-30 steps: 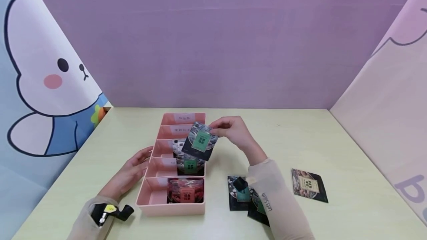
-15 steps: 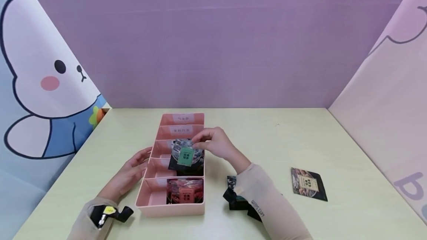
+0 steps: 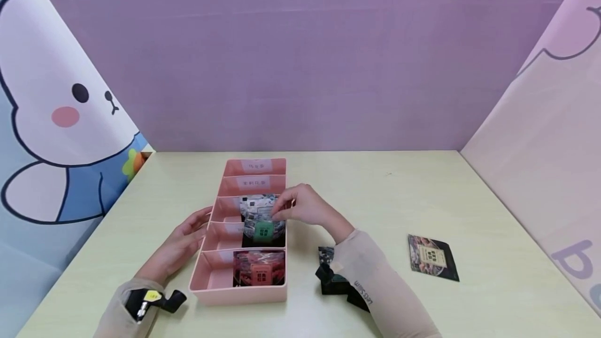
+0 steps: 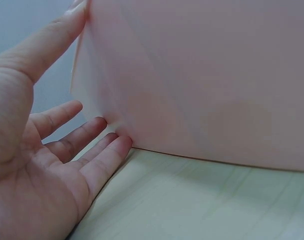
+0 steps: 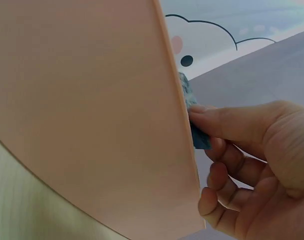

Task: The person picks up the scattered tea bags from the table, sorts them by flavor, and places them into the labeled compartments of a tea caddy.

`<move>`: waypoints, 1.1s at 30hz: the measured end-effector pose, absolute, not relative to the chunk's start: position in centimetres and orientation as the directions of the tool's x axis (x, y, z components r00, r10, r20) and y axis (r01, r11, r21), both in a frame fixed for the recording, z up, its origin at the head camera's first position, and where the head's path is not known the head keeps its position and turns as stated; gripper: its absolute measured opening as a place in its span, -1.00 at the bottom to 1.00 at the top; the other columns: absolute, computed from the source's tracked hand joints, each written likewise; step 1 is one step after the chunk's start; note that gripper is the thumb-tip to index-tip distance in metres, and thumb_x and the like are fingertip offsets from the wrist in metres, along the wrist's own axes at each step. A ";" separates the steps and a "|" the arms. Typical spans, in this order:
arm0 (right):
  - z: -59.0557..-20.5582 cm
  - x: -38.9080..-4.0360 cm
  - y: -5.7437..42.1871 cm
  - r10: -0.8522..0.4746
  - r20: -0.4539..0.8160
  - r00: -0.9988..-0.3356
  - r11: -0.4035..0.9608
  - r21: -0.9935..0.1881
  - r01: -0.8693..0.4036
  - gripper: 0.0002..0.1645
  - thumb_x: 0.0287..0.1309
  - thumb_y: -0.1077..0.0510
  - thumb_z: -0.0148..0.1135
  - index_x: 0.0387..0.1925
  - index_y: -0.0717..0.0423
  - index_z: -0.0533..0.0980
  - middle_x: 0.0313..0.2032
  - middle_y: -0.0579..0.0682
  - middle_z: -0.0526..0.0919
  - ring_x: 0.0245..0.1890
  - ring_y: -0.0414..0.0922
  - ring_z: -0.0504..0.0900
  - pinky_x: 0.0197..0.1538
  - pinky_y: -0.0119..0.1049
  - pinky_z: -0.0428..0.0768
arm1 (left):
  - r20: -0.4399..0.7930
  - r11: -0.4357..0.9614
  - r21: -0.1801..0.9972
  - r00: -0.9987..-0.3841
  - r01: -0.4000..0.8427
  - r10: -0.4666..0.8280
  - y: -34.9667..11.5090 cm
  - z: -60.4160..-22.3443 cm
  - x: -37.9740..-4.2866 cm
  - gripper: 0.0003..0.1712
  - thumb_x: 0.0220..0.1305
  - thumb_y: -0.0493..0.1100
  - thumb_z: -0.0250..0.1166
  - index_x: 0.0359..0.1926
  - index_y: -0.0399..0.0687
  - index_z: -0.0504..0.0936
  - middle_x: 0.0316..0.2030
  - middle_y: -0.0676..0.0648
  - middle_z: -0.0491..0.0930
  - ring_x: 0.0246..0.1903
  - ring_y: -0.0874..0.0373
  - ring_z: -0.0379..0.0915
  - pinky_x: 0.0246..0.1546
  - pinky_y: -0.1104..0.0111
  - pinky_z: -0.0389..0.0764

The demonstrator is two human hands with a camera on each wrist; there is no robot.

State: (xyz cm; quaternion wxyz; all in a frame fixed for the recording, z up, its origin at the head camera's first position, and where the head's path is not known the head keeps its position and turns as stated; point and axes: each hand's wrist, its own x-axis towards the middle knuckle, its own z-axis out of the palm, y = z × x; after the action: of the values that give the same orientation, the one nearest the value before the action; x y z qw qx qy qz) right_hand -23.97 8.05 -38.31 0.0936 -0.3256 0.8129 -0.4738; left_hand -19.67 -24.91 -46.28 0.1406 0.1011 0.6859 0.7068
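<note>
A pink divided box stands on the table, with labels on its dividers. My right hand pinches the top corner of a dark tea sachet with a green label, lowered into the second compartment from the front. In the right wrist view, thumb and forefinger grip the sachet's edge just above the box wall. My left hand rests at the box's left side. Its fingers are relaxed against the wall in the left wrist view. A red-labelled sachet sits in the front compartment.
Dark sachets lie right of the box, partly hidden under my right sleeve. Farther right lies a sachet with a cream label. Grey-white sachets stand in the third compartment. A purple panel rises behind the table.
My right hand has carried the green-labelled sachet left and down, from above the box's right edge into the second compartment. The left hand has stayed at the box's side.
</note>
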 end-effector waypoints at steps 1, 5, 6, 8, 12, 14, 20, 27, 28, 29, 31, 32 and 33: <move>-38.4 -24.0 8.0 -0.629 0.150 -0.763 0.338 -0.831 -0.442 -0.95 0.09 0.31 0.45 -0.36 0.18 0.74 -0.37 -0.09 0.71 -0.42 -0.22 0.61 -0.33 -0.37 0.61 | -0.046 -0.023 0.998 -0.939 -0.057 0.340 -24.9 -46.3 -19.7 -0.32 0.51 -0.22 0.08 0.51 -0.21 0.03 0.22 0.17 0.31 0.15 0.41 0.37 0.14 0.46 0.47; -38.4 -24.0 8.0 -0.649 0.133 -0.749 0.335 -0.834 -0.438 -0.94 0.09 0.36 0.44 -0.36 0.20 0.73 -0.36 -0.06 0.70 -0.43 -0.24 0.61 -0.31 -0.37 0.63 | -0.031 -0.034 0.998 -0.935 -0.046 0.353 -25.0 -46.4 -19.7 -0.34 0.51 -0.24 0.07 0.51 -0.19 0.05 0.22 0.17 0.31 0.15 0.40 0.37 0.14 0.46 0.47; -38.4 -24.0 7.9 -0.648 0.129 -0.751 0.339 -0.833 -0.437 -0.94 0.09 0.36 0.43 -0.36 0.19 0.73 -0.36 -0.07 0.70 -0.42 -0.24 0.61 -0.30 -0.38 0.63 | -0.027 -0.035 0.998 -0.935 -0.042 0.354 -25.1 -46.4 -19.7 -0.34 0.51 -0.25 0.07 0.51 -0.19 0.05 0.22 0.18 0.31 0.16 0.40 0.37 0.15 0.46 0.47; -38.4 -24.0 8.0 -0.646 0.124 -0.753 0.347 -0.831 -0.435 -0.93 0.09 0.36 0.43 -0.36 0.18 0.73 -0.35 -0.08 0.69 -0.42 -0.23 0.61 -0.30 -0.38 0.63 | -0.023 -0.038 0.999 -0.934 -0.039 0.356 -25.1 -46.3 -19.7 -0.35 0.51 -0.25 0.07 0.51 -0.18 0.05 0.22 0.18 0.32 0.16 0.41 0.37 0.15 0.46 0.47; -38.4 -24.1 8.1 -0.650 0.138 -0.747 0.348 -0.820 -0.454 -0.93 0.09 0.34 0.45 -0.34 0.18 0.73 -0.38 -0.10 0.68 -0.43 -0.23 0.59 -0.31 -0.38 0.62 | -0.017 -0.044 0.998 -0.935 -0.035 0.353 -25.0 -46.1 -19.6 -0.34 0.51 -0.26 0.07 0.51 -0.19 0.05 0.22 0.18 0.31 0.16 0.41 0.37 0.15 0.46 0.47; -38.3 -24.0 8.3 -0.651 0.144 -0.745 0.344 -0.819 -0.459 -0.91 0.09 0.33 0.44 -0.31 0.21 0.72 -0.41 -0.11 0.67 -0.43 -0.22 0.58 -0.29 -0.37 0.61 | -0.026 -0.037 0.998 -0.937 -0.042 0.347 -24.9 -46.0 -19.6 -0.33 0.51 -0.24 0.08 0.51 -0.20 0.04 0.22 0.17 0.30 0.16 0.41 0.37 0.14 0.47 0.47; -37.7 -23.9 9.6 -0.619 0.155 -0.770 0.335 -0.835 -0.437 -0.83 0.13 0.33 0.41 -0.20 0.24 0.71 -0.43 -0.09 0.64 -0.39 -0.16 0.58 -0.25 -0.31 0.63 | -0.053 -0.004 0.998 -0.938 -0.057 0.342 -24.7 -46.1 -19.6 -0.29 0.52 -0.22 0.07 0.52 -0.25 -0.03 0.37 -0.11 0.18 0.15 0.41 0.37 0.14 0.46 0.47; -37.6 -23.8 12.6 -0.574 0.160 -0.803 0.362 -0.830 -0.425 -0.82 0.13 0.28 0.43 -0.19 0.19 0.71 -0.41 -0.09 0.66 -0.36 -0.13 0.58 -0.23 -0.26 0.64 | -0.058 0.019 0.998 -0.936 -0.055 0.346 -24.6 -46.0 -19.7 -0.28 0.54 -0.20 0.05 0.53 -0.29 -0.07 0.44 -0.34 0.00 0.15 0.43 0.37 0.13 0.47 0.47; -37.7 -23.8 13.1 -0.569 0.154 -0.808 0.373 -0.828 -0.420 -0.82 0.13 0.28 0.43 -0.19 0.17 0.71 -0.41 -0.09 0.66 -0.36 -0.13 0.58 -0.23 -0.25 0.64 | -0.062 0.017 0.998 -0.938 -0.059 0.340 -24.6 -46.0 -19.7 -0.28 0.54 -0.20 0.05 0.53 -0.28 -0.06 0.43 -0.31 0.03 0.14 0.43 0.37 0.13 0.47 0.47; -37.8 -23.7 13.6 -0.565 0.147 -0.812 0.386 -0.823 -0.417 -0.83 0.12 0.28 0.43 -0.19 0.16 0.71 -0.41 -0.09 0.66 -0.37 -0.13 0.58 -0.22 -0.25 0.64 | -0.062 0.012 0.998 -0.940 -0.062 0.337 -24.6 -46.0 -19.6 -0.29 0.54 -0.20 0.05 0.52 -0.29 -0.06 0.41 -0.26 0.07 0.14 0.42 0.37 0.13 0.47 0.47; -38.0 -23.6 14.5 -0.555 0.132 -0.821 0.409 -0.817 -0.407 -0.83 0.12 0.29 0.43 -0.20 0.15 0.71 -0.41 -0.09 0.66 -0.37 -0.12 0.58 -0.22 -0.24 0.64 | -0.065 0.003 0.998 -0.942 -0.068 0.330 -24.7 -45.9 -19.6 -0.29 0.53 -0.20 0.06 0.52 -0.28 -0.05 0.36 -0.17 0.15 0.13 0.42 0.38 0.13 0.46 0.48; -38.0 -23.5 15.0 -0.549 0.123 -0.827 0.421 -0.814 -0.400 -0.82 0.12 0.29 0.43 -0.19 0.15 0.70 -0.40 -0.09 0.66 -0.37 -0.12 0.58 -0.22 -0.24 0.64 | -0.065 -0.001 0.998 -0.943 -0.069 0.327 -24.7 -45.9 -19.5 -0.29 0.53 -0.20 0.07 0.52 -0.28 -0.04 0.34 -0.12 0.18 0.13 0.42 0.38 0.13 0.46 0.48; -38.0 -23.4 15.5 -0.544 0.116 -0.831 0.430 -0.812 -0.394 -0.82 0.12 0.30 0.42 -0.19 0.15 0.70 -0.40 -0.09 0.66 -0.37 -0.11 0.58 -0.22 -0.23 0.64 | -0.062 -0.005 0.998 -0.942 -0.067 0.330 -24.8 -45.9 -19.5 -0.29 0.53 -0.21 0.07 0.52 -0.29 -0.04 0.32 -0.08 0.20 0.13 0.41 0.38 0.13 0.46 0.48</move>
State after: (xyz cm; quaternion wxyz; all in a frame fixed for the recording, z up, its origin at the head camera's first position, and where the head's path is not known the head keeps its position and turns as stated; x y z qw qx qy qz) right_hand -23.40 15.46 -38.04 0.0819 -0.2786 0.8415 -0.4556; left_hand -19.48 -24.75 -45.87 0.1412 0.0949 0.6910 0.7025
